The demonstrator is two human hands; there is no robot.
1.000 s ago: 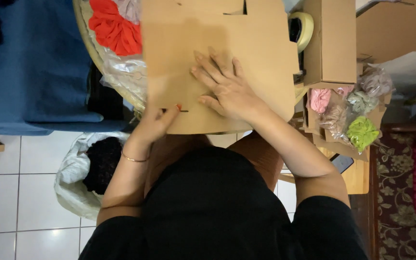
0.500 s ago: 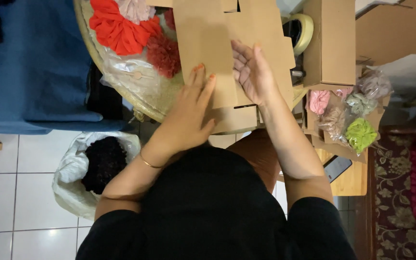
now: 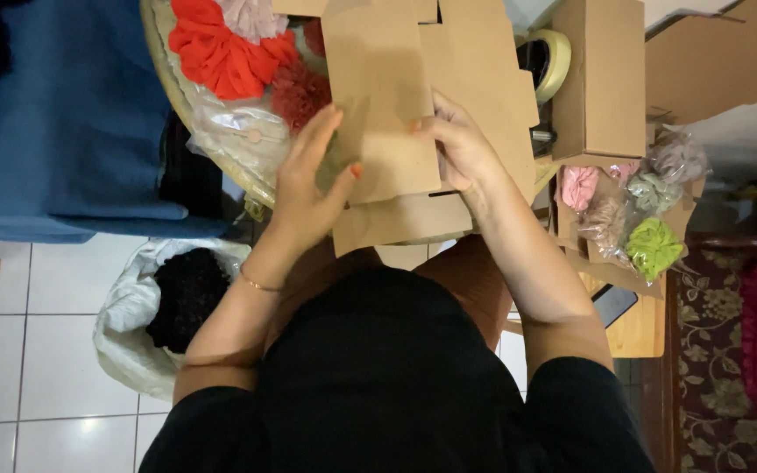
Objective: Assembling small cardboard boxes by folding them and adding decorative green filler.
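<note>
Both your hands grip the flat cardboard box [image 3: 396,114] — left hand [image 3: 308,180] on its left edge, right hand [image 3: 457,149] on its right; long axis runs near-to-far.

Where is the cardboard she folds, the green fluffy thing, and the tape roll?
cardboard [image 3: 387,105], head view, middle of the flat panel.
green fluffy thing [image 3: 654,247], head view, its centre.
tape roll [image 3: 562,61], head view, outer rim.
</note>
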